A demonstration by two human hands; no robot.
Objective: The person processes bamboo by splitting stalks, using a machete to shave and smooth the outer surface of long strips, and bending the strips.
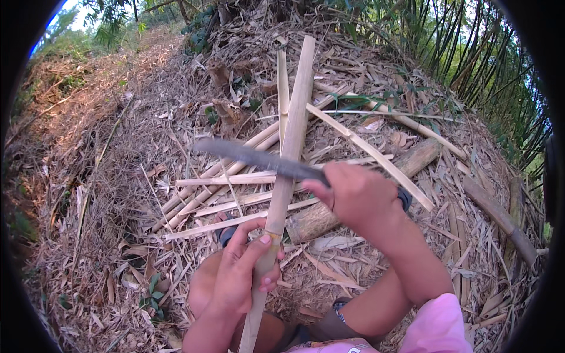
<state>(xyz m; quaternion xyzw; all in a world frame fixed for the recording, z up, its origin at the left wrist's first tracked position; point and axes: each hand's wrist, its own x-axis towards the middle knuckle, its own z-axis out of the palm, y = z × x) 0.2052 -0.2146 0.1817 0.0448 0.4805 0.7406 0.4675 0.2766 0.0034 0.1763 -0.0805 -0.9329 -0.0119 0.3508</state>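
Note:
My left hand is closed round the lower part of a long split bamboo strip, just below a node. The strip runs from my lap up and away from me, slightly to the right. In my right hand is a machete, its dark handle end inside my fist. The blade points left and crosses over the middle of the strip, somewhat blurred. Whether its edge touches the bamboo I cannot tell. Beneath lies a thick log, partly hidden by my right hand.
Several pale split bamboo strips lie in front of my feet. Another split piece slants away to the right. Bamboo poles rest at the right, and a stump stands ahead. Dry leaves cover the ground; bamboo stems grow at the upper right.

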